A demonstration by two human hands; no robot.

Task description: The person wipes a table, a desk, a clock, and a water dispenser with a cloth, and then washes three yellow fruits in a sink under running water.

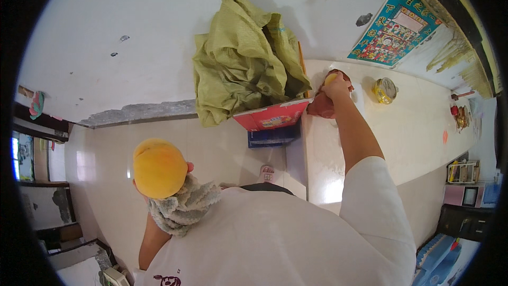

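Note:
Close to the camera, on the left, a large round yellow fruit (pixel 159 169), peach-like with a crease, rests in my left hand (pixel 190 167). Most of that hand is hidden behind the fruit; only fingertips and the forearm show. A crumpled grey towel (pixel 184 206) hangs by the same hand. My right hand (pixel 338 87) reaches out to a reddish-brown plastic bag (pixel 323 105) on the pale table. Its fingers are around a second yellow fruit (pixel 330 78) at the bag's mouth. The bag's contents are hidden.
Left of the bag stands a red cardboard box (pixel 274 117) with a yellow-green woven sack (pixel 246 59) in it, above a blue box (pixel 274 137). A gold-sided container (pixel 385 90) sits on the table (pixel 412 127). A printed poster (pixel 395 28) hangs on the wall.

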